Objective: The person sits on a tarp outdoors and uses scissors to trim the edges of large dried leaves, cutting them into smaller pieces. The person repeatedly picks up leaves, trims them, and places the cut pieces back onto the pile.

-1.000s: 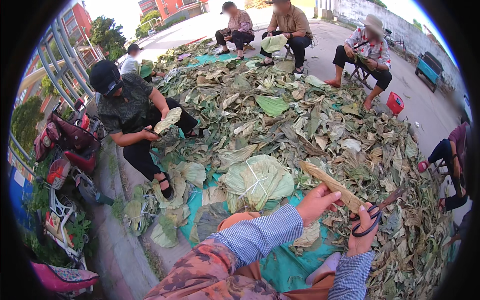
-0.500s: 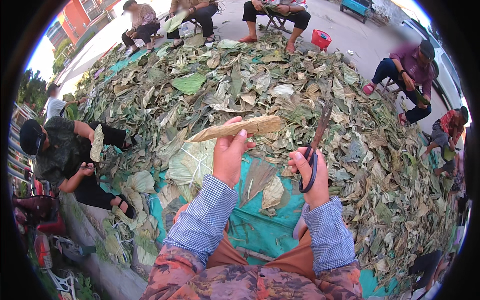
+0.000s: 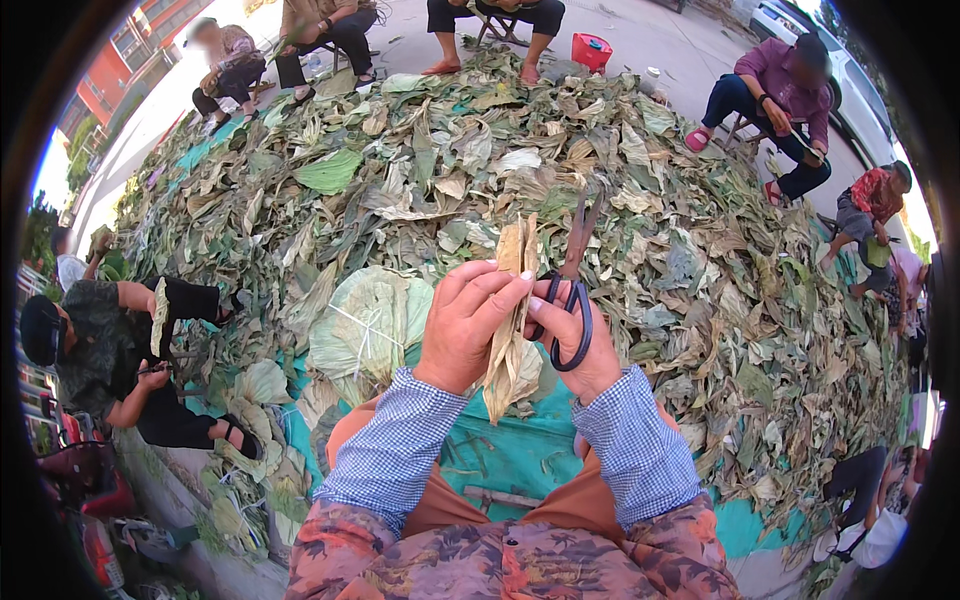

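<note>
A folded, dry tan leaf (image 3: 508, 345) stands nearly upright in front of me, gripped by my left hand (image 3: 463, 325) with the thumb on its near face. My right hand (image 3: 583, 350) is closed round the dark handles of a pair of scissors (image 3: 577, 240). Their rusty blades point up and away, slightly apart, with nothing between them. The right fingertips reach the leaf's right edge; whether they pinch it I cannot tell. Left of my left hand lies a round bundle of pale leaves (image 3: 365, 325) tied with white string.
A wide heap of dried leaves (image 3: 420, 200) covers a green sheet (image 3: 520, 450) before me and to the right. Several people sit around it; one (image 3: 110, 350) is close on my left. A red bucket (image 3: 591, 52) stands beyond the heap, and a pale vehicle (image 3: 820, 75) at the far right.
The leaf has turned from lying crosswise to nearly upright. My right hand has come left with the scissors, so both hands now meet at the leaf. The view has shifted slightly.
</note>
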{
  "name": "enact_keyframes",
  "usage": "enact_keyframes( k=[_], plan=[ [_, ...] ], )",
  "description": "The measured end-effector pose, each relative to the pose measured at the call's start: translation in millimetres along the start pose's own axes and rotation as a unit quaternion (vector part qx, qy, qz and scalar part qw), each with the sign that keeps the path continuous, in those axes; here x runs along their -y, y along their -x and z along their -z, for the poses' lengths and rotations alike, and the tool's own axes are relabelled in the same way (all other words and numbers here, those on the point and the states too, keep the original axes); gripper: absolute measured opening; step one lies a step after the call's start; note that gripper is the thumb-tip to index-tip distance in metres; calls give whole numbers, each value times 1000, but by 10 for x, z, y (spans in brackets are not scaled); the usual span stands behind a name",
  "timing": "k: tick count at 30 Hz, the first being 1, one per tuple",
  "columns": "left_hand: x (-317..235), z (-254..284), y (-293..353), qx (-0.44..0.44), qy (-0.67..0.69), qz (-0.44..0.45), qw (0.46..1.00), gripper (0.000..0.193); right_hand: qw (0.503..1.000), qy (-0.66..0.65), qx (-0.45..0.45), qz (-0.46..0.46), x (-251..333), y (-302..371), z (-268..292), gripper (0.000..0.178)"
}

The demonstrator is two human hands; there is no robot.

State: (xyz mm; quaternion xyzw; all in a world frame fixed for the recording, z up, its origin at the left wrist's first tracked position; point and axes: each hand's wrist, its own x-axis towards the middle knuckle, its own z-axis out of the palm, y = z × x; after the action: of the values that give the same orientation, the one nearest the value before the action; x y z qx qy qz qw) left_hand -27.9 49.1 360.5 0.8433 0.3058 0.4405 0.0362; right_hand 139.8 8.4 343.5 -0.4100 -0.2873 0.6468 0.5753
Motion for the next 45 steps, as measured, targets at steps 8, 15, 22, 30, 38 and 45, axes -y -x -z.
enact_keyframes(
  k=[8, 15, 22, 30, 38, 45],
  plan=[
    [0, 1, 7, -10, -28, 10, 1000, 47, 998, 60, -7, 18, 6, 17, -34, 31],
    [53, -52, 115, -2, 294, 255, 921, 44, 980, 92, -100, 145, 75, -51, -28, 35],
    [108, -121, 119, 61, 562, 504, 653, 23, 988, -11, -64, 143, 12, -87, 51, 32],
    [112, -208, 192, -34, 283, 357, 889, 16, 986, 57, -126, 98, 66, -1, -66, 38],
    [37, -160, 154, -81, 492, 415, 761, 15, 988, -82, -106, 81, 45, -80, 7, 24],
    [255, -140, 164, -136, 578, 485, 642, 14, 988, -70, -107, 82, 21, -83, 81, 24]
  ],
)
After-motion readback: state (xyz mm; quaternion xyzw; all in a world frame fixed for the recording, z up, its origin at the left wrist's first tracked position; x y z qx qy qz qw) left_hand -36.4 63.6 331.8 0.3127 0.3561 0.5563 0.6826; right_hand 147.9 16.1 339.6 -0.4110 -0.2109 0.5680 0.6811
